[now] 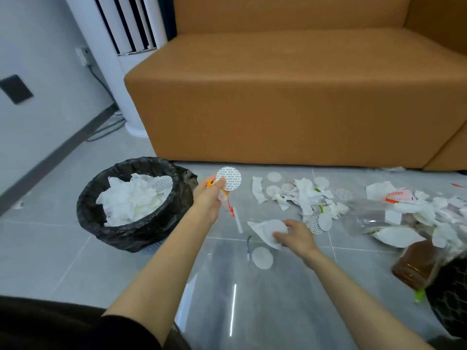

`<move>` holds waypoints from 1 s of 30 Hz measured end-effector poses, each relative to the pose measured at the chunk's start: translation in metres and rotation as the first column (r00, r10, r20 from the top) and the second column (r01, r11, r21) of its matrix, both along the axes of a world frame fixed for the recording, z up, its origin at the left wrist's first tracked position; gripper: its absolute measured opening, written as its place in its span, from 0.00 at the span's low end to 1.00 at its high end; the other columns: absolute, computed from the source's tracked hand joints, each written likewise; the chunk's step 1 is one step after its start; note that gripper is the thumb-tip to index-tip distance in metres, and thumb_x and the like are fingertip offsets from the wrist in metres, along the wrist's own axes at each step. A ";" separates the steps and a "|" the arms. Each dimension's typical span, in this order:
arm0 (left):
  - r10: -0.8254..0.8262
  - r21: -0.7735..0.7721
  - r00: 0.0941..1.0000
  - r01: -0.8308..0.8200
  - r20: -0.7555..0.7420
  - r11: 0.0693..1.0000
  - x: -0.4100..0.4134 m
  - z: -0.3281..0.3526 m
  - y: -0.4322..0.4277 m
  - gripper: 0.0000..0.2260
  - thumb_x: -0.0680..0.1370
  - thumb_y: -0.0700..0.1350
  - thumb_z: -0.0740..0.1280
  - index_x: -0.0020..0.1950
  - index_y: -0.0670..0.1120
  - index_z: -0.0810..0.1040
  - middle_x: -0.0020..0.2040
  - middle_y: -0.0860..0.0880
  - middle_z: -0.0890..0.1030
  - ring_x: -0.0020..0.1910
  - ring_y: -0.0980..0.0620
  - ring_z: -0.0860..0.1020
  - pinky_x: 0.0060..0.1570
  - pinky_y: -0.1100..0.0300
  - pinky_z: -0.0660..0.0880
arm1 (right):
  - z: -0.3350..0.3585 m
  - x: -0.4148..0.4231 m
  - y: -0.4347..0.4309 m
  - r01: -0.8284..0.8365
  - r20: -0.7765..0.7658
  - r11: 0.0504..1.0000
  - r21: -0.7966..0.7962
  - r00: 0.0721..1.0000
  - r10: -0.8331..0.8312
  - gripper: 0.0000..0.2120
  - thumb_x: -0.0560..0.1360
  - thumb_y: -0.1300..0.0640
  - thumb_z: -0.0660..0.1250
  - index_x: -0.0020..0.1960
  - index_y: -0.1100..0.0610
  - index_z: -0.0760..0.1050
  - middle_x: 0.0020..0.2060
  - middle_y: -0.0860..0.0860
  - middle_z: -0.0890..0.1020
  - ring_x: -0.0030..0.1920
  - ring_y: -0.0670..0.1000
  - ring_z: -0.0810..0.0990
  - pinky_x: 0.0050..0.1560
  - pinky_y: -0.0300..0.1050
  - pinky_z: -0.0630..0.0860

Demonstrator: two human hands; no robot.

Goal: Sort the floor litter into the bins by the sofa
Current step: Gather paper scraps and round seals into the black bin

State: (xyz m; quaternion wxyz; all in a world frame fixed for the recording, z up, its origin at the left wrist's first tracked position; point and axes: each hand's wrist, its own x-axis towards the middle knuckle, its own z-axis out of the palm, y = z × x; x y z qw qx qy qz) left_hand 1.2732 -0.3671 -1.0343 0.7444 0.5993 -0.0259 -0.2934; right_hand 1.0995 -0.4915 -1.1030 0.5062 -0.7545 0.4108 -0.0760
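My left hand (211,195) holds a round white printed seal disc (230,178) together with some orange-and-white wrapper scraps, just right of the black-lined bin (101,223), which holds crumpled white tissues. My right hand (294,236) pinches a white round pad lying on a piece of white paper (262,229) on the floor. Another white disc (262,258) lies just in front of that hand. A spread of paper scraps, discs and wrappers (310,198) covers the floor before the sofa.
The orange sofa (278,102) fills the back. A white standing air conditioner (121,61) and cables are at the back left. A brown-filled plastic bottle (417,263) lies over a second dark bin (449,299) at the right edge. Clear plastic sheets lie on the grey tiles.
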 end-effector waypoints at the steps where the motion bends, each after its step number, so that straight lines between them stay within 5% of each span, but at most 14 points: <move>1: 0.010 -0.002 1.000 -0.010 0.024 1.000 0.005 0.006 0.003 0.17 0.79 0.35 0.62 0.66 0.30 0.66 0.17 0.39 0.72 0.25 0.49 0.78 0.43 0.63 0.77 | 0.012 0.010 0.002 -0.018 0.050 1.000 0.006 0.999 0.018 0.11 0.69 0.62 0.72 0.51 0.57 0.79 0.45 0.53 0.81 0.45 0.53 0.80 0.52 0.54 0.79; 5: 0.069 -0.075 0.993 -0.062 0.097 0.995 0.026 0.036 0.025 0.13 0.80 0.34 0.59 0.62 0.30 0.69 0.17 0.41 0.73 0.24 0.49 0.78 0.46 0.62 0.76 | 0.059 0.051 0.013 -0.087 0.200 0.996 0.012 0.976 0.082 0.10 0.71 0.65 0.70 0.52 0.61 0.78 0.46 0.55 0.80 0.44 0.51 0.78 0.43 0.47 0.80; 7: 0.139 -0.107 0.985 -0.129 0.097 0.986 0.039 0.049 0.040 0.11 0.80 0.34 0.59 0.60 0.31 0.70 0.20 0.39 0.74 0.24 0.47 0.77 0.41 0.60 0.78 | 0.079 0.070 0.023 -0.117 0.253 0.992 0.037 0.962 0.104 0.11 0.72 0.65 0.69 0.53 0.62 0.78 0.48 0.56 0.80 0.45 0.51 0.78 0.42 0.44 0.80; 9: 0.281 -0.122 0.958 -0.272 0.061 0.955 0.057 0.057 0.054 0.13 0.79 0.34 0.62 0.62 0.32 0.70 0.32 0.38 0.77 0.31 0.47 0.78 0.36 0.62 0.78 | 0.093 0.088 0.033 -0.133 0.288 0.988 0.084 0.952 0.104 0.12 0.72 0.65 0.69 0.56 0.62 0.78 0.50 0.57 0.80 0.47 0.52 0.78 0.45 0.46 0.80; 13: 0.501 -0.125 0.863 -0.505 -0.064 0.854 0.088 0.064 0.082 0.17 0.77 0.35 0.66 0.66 0.37 0.71 0.56 0.41 0.78 0.50 0.48 0.79 0.51 0.58 0.77 | 0.115 0.127 0.057 -0.186 0.321 0.963 0.195 0.940 0.116 0.11 0.73 0.64 0.69 0.55 0.62 0.77 0.52 0.56 0.79 0.49 0.52 0.79 0.44 0.44 0.80; 18: 0.639 -0.043 0.768 -0.640 -0.033 0.767 0.101 0.060 0.107 0.15 0.76 0.37 0.67 0.62 0.41 0.74 0.59 0.42 0.78 0.55 0.47 0.79 0.55 0.55 0.77 | 0.136 0.172 0.092 -0.242 0.362 0.911 0.334 0.925 0.113 0.09 0.74 0.65 0.68 0.54 0.62 0.76 0.51 0.55 0.78 0.50 0.51 0.78 0.42 0.40 0.80; 23: 0.647 0.049 0.755 -0.654 0.103 0.755 0.106 0.053 0.127 0.11 0.75 0.39 0.69 0.55 0.47 0.74 0.57 0.45 0.78 0.50 0.48 0.77 0.50 0.56 0.77 | 0.138 0.210 0.129 -0.301 0.386 0.882 0.362 0.910 0.152 0.08 0.74 0.66 0.66 0.53 0.63 0.77 0.53 0.57 0.78 0.50 0.52 0.78 0.41 0.39 0.81; 27: 0.566 0.192 0.781 -0.618 0.264 0.763 0.109 0.039 0.141 0.15 0.76 0.40 0.67 0.63 0.44 0.75 0.65 0.47 0.74 0.63 0.48 0.72 0.62 0.57 0.71 | 0.123 0.231 0.147 -0.340 0.326 0.863 0.374 0.919 0.220 0.13 0.76 0.70 0.61 0.59 0.64 0.75 0.53 0.56 0.77 0.54 0.55 0.77 0.52 0.46 0.79; 30: 0.473 0.345 0.811 -0.577 0.344 0.740 0.115 0.024 0.152 0.18 0.77 0.39 0.65 0.66 0.48 0.73 0.70 0.47 0.69 0.69 0.47 0.67 0.60 0.57 0.68 | 0.110 0.234 0.154 -0.467 0.229 0.822 0.327 0.883 0.411 0.20 0.78 0.69 0.58 0.69 0.62 0.67 0.60 0.54 0.73 0.57 0.55 0.75 0.57 0.47 0.76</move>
